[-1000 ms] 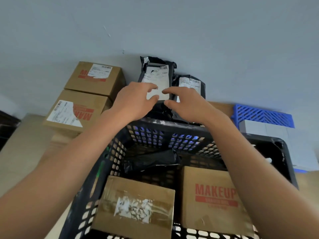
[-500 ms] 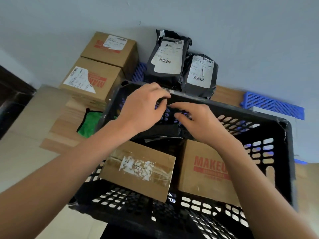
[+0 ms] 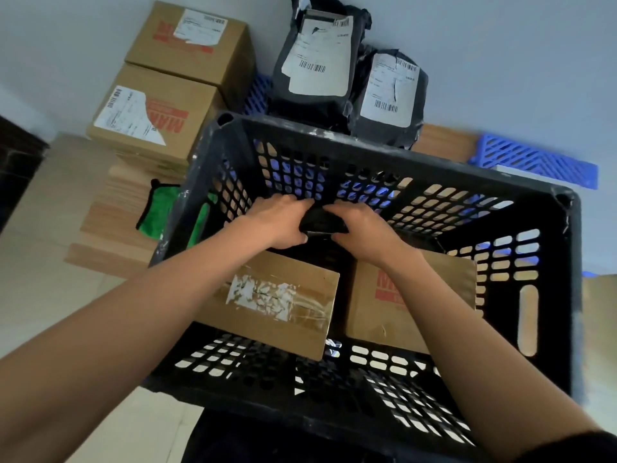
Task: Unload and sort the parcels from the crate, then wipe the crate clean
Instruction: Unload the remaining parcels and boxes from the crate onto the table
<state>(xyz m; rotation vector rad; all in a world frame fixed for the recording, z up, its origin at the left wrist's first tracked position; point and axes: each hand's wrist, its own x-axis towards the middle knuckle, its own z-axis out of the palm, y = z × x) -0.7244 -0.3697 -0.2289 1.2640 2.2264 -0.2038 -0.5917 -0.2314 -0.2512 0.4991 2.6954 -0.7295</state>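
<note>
both hands are down inside the black crate (image 3: pixel 384 152), closed from either side on one small black parcel (image 3: pixel 322 220). the left hand (image 3: pixel 273 225) grips its left end with fingers curled over the top and thumb tucked underneath; the right hand (image 3: pixel 362 228) holds the right end the same way. the parcel sits near the crate's far wall; whether it is lifted off the floor of the crate cannot be told.

just below the hands, two cardboard boxes lie in the crate side by side: a taped box (image 3: pixel 277 302) with a torn white label under the left forearm, and a red-printed box (image 3: pixel 400 302) partly hidden by the right forearm.

beyond the far rim, two black mailer bags (image 3: pixel 317 61) with white shipping labels lean against the wall, touching each other. to their left, two stacked cardboard boxes (image 3: pixel 157 118) stand against the wall. a green cloth (image 3: pixel 160 212) lies on the floor beside the crate's left wall. a blue plastic lattice (image 3: pixel 534 162) lies to the right behind the crate.
</note>
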